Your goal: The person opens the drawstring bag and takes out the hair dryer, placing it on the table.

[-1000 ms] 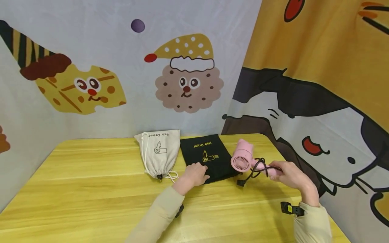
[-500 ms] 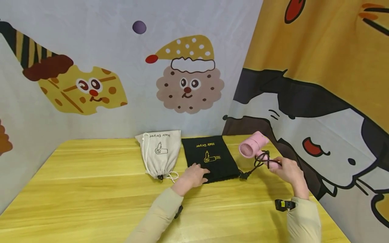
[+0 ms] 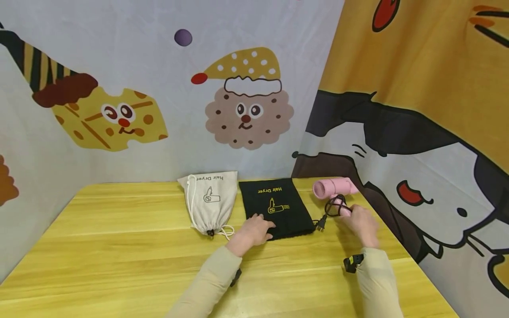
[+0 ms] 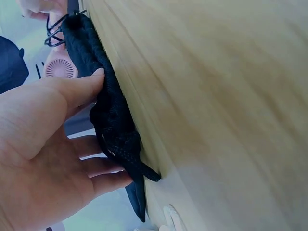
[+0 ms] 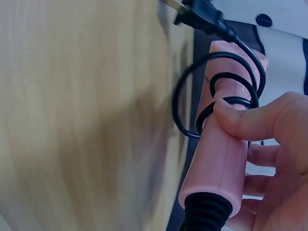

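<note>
My right hand [image 3: 363,224] grips a pink hair dryer [image 3: 336,187] by its handle, above the right side of the table. In the right wrist view the thumb lies along the handle [image 5: 219,163], with fingers behind it. A black cord loops around the handle, and its plug [image 5: 202,14] hangs loose. The black drawstring-style bag [image 3: 292,221], printed "Hair Dryer", lies flat left of the dryer. On its near left corner rests my left hand [image 3: 254,230]; in the left wrist view the thumb and extended fingers touch the dark fabric [image 4: 118,125].
A light grey drawstring bag [image 3: 218,210], also printed "Hair Dryer", lies left of the black one with its cord at the near end. The wooden table [image 3: 119,247] meets patterned curtains at the back and right. Each wrist wears a camera on a black strap.
My right hand has moved left and turned the hair dryer, so its barrel now lies sideways near the back right edge. The plug swung to the black bag's right corner. My left hand stayed put.
</note>
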